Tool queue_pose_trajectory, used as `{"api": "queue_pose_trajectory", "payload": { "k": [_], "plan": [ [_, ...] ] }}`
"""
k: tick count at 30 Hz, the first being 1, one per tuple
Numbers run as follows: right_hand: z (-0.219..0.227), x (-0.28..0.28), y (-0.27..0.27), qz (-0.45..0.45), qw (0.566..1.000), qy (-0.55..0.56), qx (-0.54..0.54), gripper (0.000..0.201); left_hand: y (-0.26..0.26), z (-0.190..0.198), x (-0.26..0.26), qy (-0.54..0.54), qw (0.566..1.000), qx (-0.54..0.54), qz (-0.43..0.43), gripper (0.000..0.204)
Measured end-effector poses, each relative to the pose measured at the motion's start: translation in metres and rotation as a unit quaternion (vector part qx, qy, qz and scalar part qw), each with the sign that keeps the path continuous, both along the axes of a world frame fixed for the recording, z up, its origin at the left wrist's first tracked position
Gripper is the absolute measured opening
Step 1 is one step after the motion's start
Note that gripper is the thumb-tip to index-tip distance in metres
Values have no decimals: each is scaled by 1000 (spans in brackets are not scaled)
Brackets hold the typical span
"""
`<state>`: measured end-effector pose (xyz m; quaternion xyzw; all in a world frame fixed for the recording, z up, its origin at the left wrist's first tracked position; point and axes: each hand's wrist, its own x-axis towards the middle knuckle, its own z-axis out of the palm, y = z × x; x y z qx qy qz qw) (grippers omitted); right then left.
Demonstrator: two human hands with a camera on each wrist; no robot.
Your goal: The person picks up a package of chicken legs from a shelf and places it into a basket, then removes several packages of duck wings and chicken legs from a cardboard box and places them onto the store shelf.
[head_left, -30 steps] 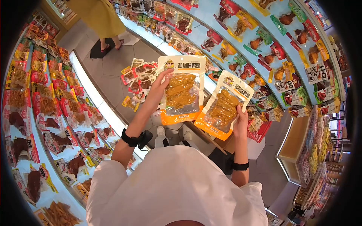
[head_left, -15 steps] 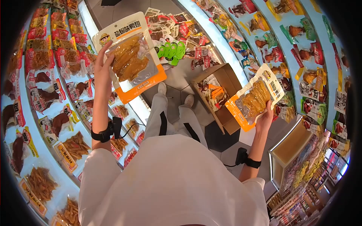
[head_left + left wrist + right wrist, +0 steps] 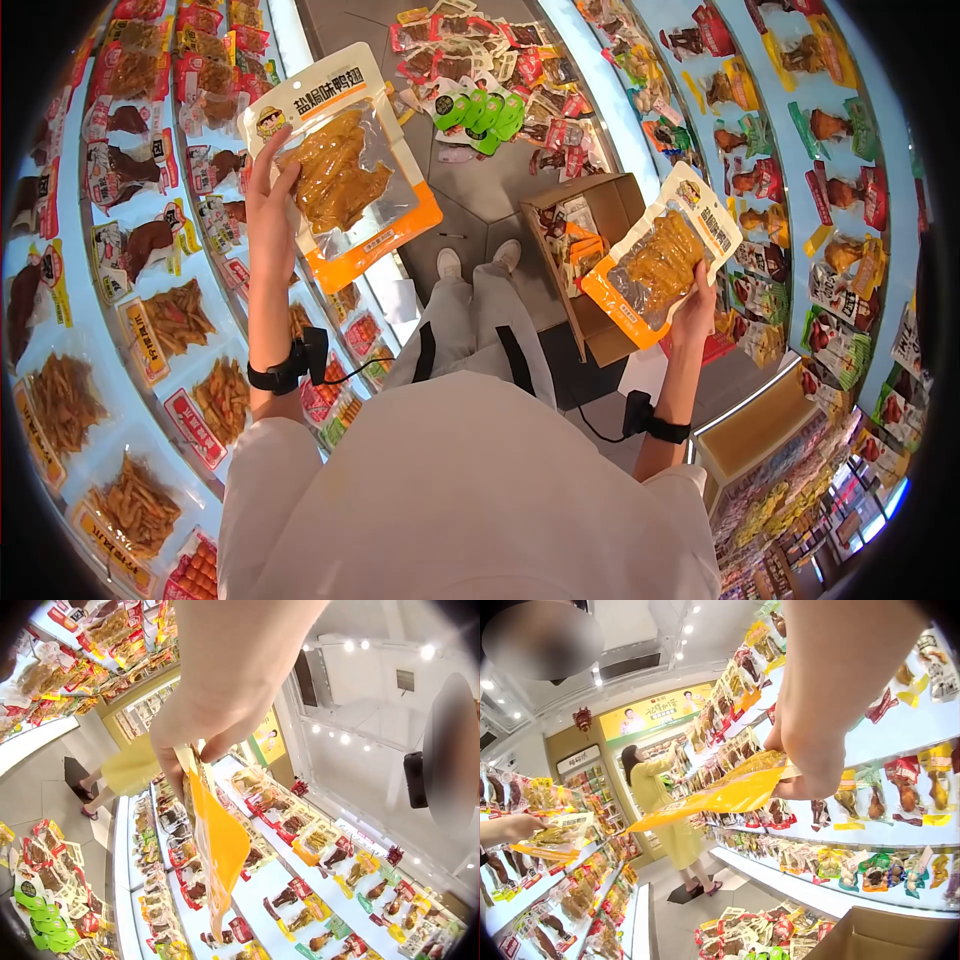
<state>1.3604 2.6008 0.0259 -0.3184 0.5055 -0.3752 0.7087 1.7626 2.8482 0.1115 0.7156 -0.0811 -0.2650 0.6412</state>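
Note:
My left hand (image 3: 268, 215) pinches the left edge of a clear-windowed pack of duck wings (image 3: 345, 175), white at the top and orange at the bottom. A matching pack of duck wings (image 3: 655, 265) is in my right hand (image 3: 693, 312), held by its right edge. Both packs are tilted, well apart, with their printed fronts up in the head view. Seen almost edge-on in the left wrist view, the left pack's orange end (image 3: 223, 844) points down from the fingers. The right wrist view shows the right pack (image 3: 720, 793) lying nearly flat from the hand.
Lit shelves of packed meats (image 3: 150, 250) curve along both sides. On the floor ahead lie a heap of packs (image 3: 480, 60) and several green-labelled ones (image 3: 480, 112). An open cardboard box (image 3: 610, 195) with packs inside stands below the right pack. A person in yellow (image 3: 664, 795) stands farther off.
The hands have spread apart from where the packs were side by side, the left pack going left and the right one right. The head view has turned, bringing the cardboard box into plain sight.

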Motion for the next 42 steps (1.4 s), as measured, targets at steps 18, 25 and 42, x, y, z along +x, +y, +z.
{"api": "queue_pose_trajectory", "payload": {
  "k": [18, 25, 42],
  "plan": [
    [75, 4, 89, -22, 995, -19, -95, 27, -5, 20, -48, 64, 972, -158, -163, 43],
    [110, -32, 85, -52, 991, -39, -120, 23, -42, 60, -99, -16, 952, -182, -246, 45],
    [147, -127, 90, -111, 973, -79, -187, 27, -87, 114, -185, -37, 911, -192, -363, 51]
  ]
}}
